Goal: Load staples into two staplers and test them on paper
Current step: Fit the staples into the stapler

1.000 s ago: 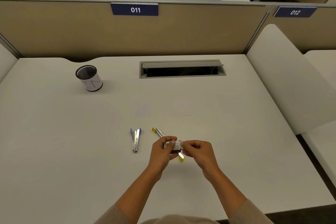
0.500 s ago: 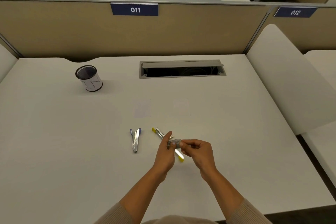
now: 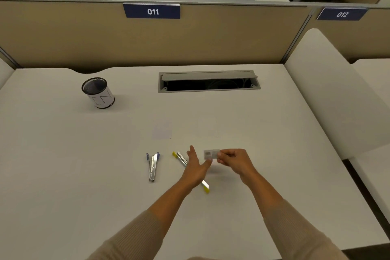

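loading step I'd say: right hand (image 3: 234,160) pinches a blurry little staple box (image 3: 211,153) just beside the open yellow stapler (image 3: 182,158) on the desk (image 3: 274,154), left hand (image 3: 196,168) straight-fingered, holding nothing, over it, next needs staples lined up with its channel

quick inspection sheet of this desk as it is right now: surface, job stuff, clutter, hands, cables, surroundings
surface: white desk, with an open cable hatch at the back.
job's things: blue stapler lies swung open; yellow stapler lies swung open, partly under the left hand; left paper slip and right paper slip lie flat beyond them; small box, blurred, likely staples.
clutter: mesh pen cup, upright, back left.
hands: left hand open, fingers straight, over the yellow stapler; right hand pinches the small box.
cables: faint loops inside the hatch, too dark to confirm.
surroundings: partition with sign 011 and sign 012; chairs behind.
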`<control>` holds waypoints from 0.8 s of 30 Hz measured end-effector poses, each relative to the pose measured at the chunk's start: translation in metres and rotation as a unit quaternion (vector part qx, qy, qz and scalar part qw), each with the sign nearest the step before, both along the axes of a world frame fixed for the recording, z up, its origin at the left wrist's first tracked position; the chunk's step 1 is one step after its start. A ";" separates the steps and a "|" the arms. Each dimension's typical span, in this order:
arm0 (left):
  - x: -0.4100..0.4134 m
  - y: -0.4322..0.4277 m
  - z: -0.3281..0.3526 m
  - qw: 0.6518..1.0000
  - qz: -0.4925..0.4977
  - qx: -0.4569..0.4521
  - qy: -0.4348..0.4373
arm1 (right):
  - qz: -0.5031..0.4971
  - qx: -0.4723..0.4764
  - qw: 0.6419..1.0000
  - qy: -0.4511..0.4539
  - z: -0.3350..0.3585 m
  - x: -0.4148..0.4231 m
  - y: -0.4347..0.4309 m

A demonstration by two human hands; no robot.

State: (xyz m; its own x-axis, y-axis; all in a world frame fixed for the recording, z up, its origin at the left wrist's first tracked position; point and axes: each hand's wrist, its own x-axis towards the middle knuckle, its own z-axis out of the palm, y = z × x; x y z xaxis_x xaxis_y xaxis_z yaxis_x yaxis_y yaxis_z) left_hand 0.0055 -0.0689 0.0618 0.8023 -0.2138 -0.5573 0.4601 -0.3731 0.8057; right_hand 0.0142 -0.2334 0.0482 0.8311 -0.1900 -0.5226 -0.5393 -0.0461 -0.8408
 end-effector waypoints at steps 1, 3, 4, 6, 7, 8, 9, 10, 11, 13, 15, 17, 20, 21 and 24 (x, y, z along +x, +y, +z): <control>0.004 -0.001 0.000 1.000 0.009 0.010 -0.009 | -0.034 -0.016 0.999 0.001 -0.005 0.010 -0.009; 0.009 0.000 -0.002 0.999 0.030 0.022 -0.032 | -0.103 -0.038 0.994 0.006 -0.012 0.028 -0.027; 0.011 0.002 -0.004 0.998 0.036 0.026 -0.041 | -0.131 -0.048 0.990 0.011 -0.015 0.037 -0.036; 0.012 0.005 -0.009 0.997 0.040 0.036 -0.060 | -0.170 -0.065 0.983 0.020 -0.019 0.054 -0.053; 0.012 0.007 -0.011 0.996 0.042 0.040 -0.068 | -0.179 -0.072 0.981 0.019 -0.020 0.063 -0.060; 0.012 0.009 -0.014 0.995 0.044 0.043 -0.075 | -0.181 -0.080 0.980 0.017 -0.021 0.071 -0.066; 0.011 0.011 -0.016 0.995 0.049 0.044 -0.080 | -0.177 -0.092 0.980 0.016 -0.023 0.078 -0.070; 0.011 0.013 -0.018 0.994 0.054 0.045 -0.083 | -0.170 -0.107 0.979 0.019 -0.025 0.084 -0.073; 0.012 0.013 -0.020 0.994 0.062 0.044 -0.085 | -0.162 -0.123 0.979 0.023 -0.027 0.091 -0.077; 0.013 0.015 -0.023 0.993 0.071 0.045 -0.086 | -0.147 -0.152 0.977 0.026 -0.031 0.100 -0.081; 0.014 0.016 -0.026 0.992 0.072 0.050 -0.088 | -0.131 -0.183 0.974 0.019 -0.033 0.104 -0.084; 0.016 0.017 -0.028 0.992 0.072 0.055 -0.087 | -0.108 -0.216 0.970 0.005 -0.034 0.104 -0.087; 0.019 0.021 -0.033 0.991 0.080 0.055 -0.092 | -0.089 -0.264 0.960 -0.028 -0.037 0.102 -0.092; 0.019 0.022 -0.034 0.991 0.082 0.054 -0.096 | -0.083 -0.282 0.955 -0.035 -0.037 0.100 -0.093; 0.021 0.026 -0.037 0.988 0.085 0.057 -0.113 | -0.013 -0.348 0.935 -0.073 -0.036 0.091 -0.092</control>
State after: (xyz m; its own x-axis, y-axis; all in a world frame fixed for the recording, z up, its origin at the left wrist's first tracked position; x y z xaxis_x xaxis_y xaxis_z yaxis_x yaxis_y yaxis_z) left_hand 0.0270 -0.0431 0.0246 0.9278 -0.0115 -0.3730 0.3375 -0.4004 0.8519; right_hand 0.1053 -0.3258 0.0118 0.8746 -0.4622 -0.1463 -0.4292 -0.5979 -0.6769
